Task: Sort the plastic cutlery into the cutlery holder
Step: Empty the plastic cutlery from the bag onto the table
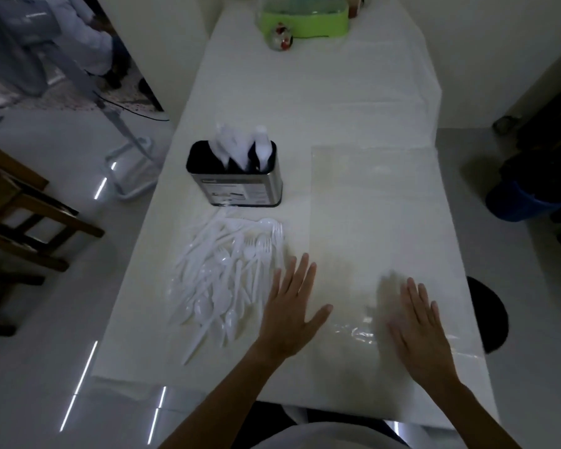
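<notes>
A pile of white plastic cutlery [227, 273], forks, spoons and knives mixed, lies on the white table [305, 108] at the front left. Behind it stands a steel cutlery holder [235, 186] with a black inside and several white pieces sticking up from its middle and right compartments. My left hand [290, 306] hovers flat with fingers spread just right of the pile, holding nothing. My right hand [415, 315] is flat and open over a clear plastic sheet [370, 196] on the table's right half, slightly blurred.
A green plastic container [305, 22] and a small round ornament [280, 37] stand at the table's far end. A wooden chair [20, 222] is on the left, a white metal stand [127, 157] behind it, a blue bucket [515, 202] on the right, a black stool [489, 312] by the table's right edge.
</notes>
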Demonstrator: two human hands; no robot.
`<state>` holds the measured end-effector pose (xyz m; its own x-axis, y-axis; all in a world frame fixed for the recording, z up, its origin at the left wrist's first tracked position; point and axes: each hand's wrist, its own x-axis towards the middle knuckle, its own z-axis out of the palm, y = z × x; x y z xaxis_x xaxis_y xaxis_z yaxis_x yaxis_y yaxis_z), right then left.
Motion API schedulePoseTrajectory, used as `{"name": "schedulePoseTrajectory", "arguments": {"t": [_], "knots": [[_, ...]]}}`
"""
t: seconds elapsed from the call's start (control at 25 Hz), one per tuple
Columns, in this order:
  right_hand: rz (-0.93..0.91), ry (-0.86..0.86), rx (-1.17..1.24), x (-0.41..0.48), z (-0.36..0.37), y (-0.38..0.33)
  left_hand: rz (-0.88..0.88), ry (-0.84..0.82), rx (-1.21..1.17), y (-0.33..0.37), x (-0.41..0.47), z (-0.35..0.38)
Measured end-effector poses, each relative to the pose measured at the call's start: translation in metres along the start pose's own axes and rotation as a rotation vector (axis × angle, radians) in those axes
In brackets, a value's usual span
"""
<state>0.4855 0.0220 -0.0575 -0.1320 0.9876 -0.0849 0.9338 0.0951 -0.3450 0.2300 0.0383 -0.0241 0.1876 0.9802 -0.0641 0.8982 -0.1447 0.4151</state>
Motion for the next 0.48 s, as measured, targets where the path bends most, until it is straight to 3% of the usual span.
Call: {"name": "schedulePoseTrajectory", "arguments": {"t": [0.28,0.48], "knots": [[-0.093,0.029,0.166,0.051,0.025,-0.159,-0.396,0.166,-0.124,-0.156,-0.046,-0.075],[-0.140,0.026,0.131,0.124,0.036,-0.233,-0.382,0.050,-0.148,-0.232,-0.006,-0.106]]}}
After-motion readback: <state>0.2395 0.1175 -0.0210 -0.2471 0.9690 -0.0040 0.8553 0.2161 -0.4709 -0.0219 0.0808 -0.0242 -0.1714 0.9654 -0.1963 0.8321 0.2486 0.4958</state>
